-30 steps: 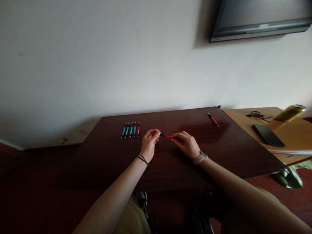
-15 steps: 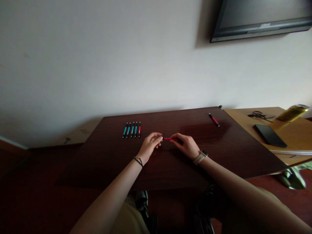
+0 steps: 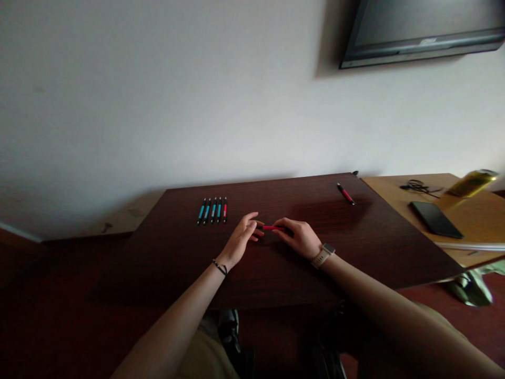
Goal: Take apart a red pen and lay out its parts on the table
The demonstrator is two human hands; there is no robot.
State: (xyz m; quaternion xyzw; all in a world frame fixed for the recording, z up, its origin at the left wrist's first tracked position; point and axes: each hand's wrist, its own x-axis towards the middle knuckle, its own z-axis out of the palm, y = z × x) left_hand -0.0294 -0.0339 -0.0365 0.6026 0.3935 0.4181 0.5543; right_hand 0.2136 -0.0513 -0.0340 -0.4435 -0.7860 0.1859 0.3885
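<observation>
Over the middle of the dark wooden table [image 3: 268, 279], my right hand [image 3: 299, 235] grips the right end of a red and black pen [image 3: 271, 228], which lies level and points left. My left hand [image 3: 239, 238] is at the pen's other end with its fingers apart; whether a fingertip still touches the pen I cannot tell. Left of my hands, several blue and black pens [image 3: 207, 211] lie side by side in a row. One red pen [image 3: 225, 210] closes that row on its right. A further red and black pen [image 3: 346, 194] lies slanted near the far right corner.
A lighter wooden table [image 3: 481, 216] adjoins on the right, bearing a black phone [image 3: 436, 219], a coiled black cable [image 3: 418, 186] and a yellow can [image 3: 473, 182]. Behind stands a pale wall [image 3: 197, 95] with a screen [image 3: 428, 31] mounted at upper right.
The fingers of my left hand have loosened and spread at the pen's left end, baring more of it. My right hand keeps its hold almost in place.
</observation>
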